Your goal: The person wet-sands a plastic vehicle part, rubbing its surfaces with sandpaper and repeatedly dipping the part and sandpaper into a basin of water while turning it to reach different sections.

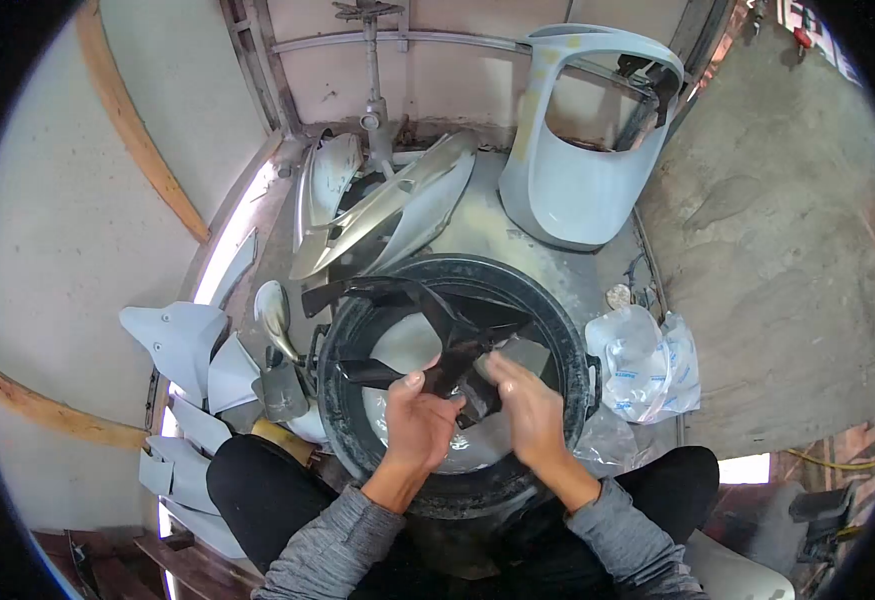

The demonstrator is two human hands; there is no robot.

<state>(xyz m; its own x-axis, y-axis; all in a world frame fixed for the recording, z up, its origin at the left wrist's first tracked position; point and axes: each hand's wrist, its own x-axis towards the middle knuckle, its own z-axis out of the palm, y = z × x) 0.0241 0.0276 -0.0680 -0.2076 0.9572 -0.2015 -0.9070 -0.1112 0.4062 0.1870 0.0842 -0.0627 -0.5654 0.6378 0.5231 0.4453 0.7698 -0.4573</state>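
Note:
My left hand (420, 425) is closed around a branching glossy black plastic part (454, 345), which looks like a vehicle trim piece. It is held over a round black tub (332, 400) of cloudy water (407, 345). My right hand (529, 412) presses against the right side of the part, fingers bent and slightly blurred. Something small and greyish may lie under those fingertips, but I cannot make it out. Beyond the fingers, a flat grey-green piece (527, 357) shows inside the tub.
Behind the tub stand silver curved panels (397, 205) and a large pale-blue fairing (582, 195). Light grey panels (182, 345) lie at the left, near a spray gun (282, 385). Clear plastic bags (647, 365) sit right of the tub. A grey board (777, 230) leans at the right.

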